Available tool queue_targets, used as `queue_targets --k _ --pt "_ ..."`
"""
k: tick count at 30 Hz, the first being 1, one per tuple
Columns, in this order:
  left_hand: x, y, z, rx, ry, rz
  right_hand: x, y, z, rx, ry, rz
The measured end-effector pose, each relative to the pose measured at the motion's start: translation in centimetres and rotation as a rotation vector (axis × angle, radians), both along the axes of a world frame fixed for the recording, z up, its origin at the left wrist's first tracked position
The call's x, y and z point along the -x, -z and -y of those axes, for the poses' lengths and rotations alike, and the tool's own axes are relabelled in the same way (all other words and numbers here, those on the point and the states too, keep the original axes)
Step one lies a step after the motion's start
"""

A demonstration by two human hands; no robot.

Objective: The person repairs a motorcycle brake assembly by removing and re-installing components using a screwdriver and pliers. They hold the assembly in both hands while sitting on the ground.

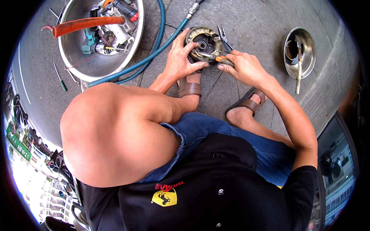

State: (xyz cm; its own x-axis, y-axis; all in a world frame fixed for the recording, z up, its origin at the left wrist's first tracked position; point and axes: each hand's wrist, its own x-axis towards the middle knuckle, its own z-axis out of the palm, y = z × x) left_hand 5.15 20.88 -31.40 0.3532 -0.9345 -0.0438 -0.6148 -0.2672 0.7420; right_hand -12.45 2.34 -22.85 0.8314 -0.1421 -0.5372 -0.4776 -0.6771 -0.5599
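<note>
A round drum brake assembly point(197, 34), with curved shoes round a dark hub, is down by my left foot. My left hand point(178, 57) grips its left side, the thumb reaching over toward the hub and the fingers along the rim. In my right hand point(246, 68) is a pointed tool that looks like long-nose pliers point(219, 58), with orange-and-black handles. Its metal tip lies over the near part of the assembly; contact there is too small to tell. Another pair of pliers point(222, 34), jaws apart, lies just beyond, partly hidden by the assembly.
A large metal basin point(73, 69) at far left holds a teal drill point(89, 41) and several parts, with an orange tube point(86, 26) across it. A teal hose point(154, 54) runs alongside. A screwdriver point(60, 79) lies left. At right stands a metal bowl point(310, 46) with a brush point(299, 69).
</note>
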Motion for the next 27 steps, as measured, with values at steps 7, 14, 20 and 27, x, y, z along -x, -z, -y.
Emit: queue_targets --k 7,14,20,27 --pt "-4.4 0.4 1.2 0.054 0.22 -0.067 -1.7 1.7 2.1 -0.085 -0.075 -0.039" --pt "-6.8 1.2 1.6 0.001 0.377 -0.12 -2.4 3.1 2.4 -0.309 0.024 -0.055" --pt "-6.7 1.2 1.4 -0.008 0.368 -0.129 -1.7 4.4 2.8 -0.319 0.013 0.052" --pt "-6.7 1.1 1.3 -0.002 0.359 -0.132 -0.1 5.0 1.3 -0.136 -0.035 0.17"
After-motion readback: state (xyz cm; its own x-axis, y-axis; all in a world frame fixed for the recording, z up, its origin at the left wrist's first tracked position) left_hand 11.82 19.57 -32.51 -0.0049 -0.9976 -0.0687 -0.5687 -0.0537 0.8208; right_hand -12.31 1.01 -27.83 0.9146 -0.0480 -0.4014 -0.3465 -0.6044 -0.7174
